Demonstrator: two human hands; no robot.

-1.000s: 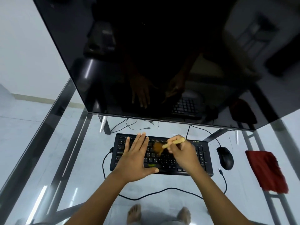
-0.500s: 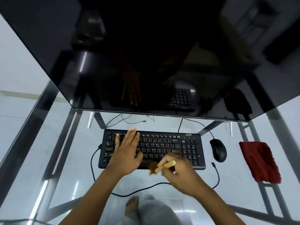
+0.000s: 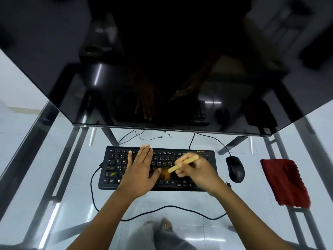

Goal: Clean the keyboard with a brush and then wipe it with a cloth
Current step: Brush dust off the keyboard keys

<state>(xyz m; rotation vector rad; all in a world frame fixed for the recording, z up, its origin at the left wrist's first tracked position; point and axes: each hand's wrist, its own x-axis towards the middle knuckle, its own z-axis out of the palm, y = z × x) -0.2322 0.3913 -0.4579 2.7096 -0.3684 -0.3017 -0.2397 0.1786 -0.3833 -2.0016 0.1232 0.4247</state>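
Glass desk (image 3: 252, 201) | left hand (image 3: 140, 172) flat on keyboard (image 3: 115, 170) | right hand (image 3: 198, 172) pinches brush (image 3: 182, 163) (likely light, stiff handle, soft bristles) | hold mid-handle

Keyboard (image 3: 111, 170): matt black plastic. Brush (image 3: 185, 162): pale, smooth handle that looks like wood; soft tan bristles. Cloth (image 3: 284, 183): red, fuzzy fabric. Mouse (image 3: 235, 168): smooth black plastic, faint sheen. Table (image 3: 243, 204): clear glossy glass on grey metal bars. Monitor (image 3: 162, 60): glossy, mirror-like black screen.

The keyboard (image 3: 115, 160) keys read Caps Lock, Shift and Ctrl.
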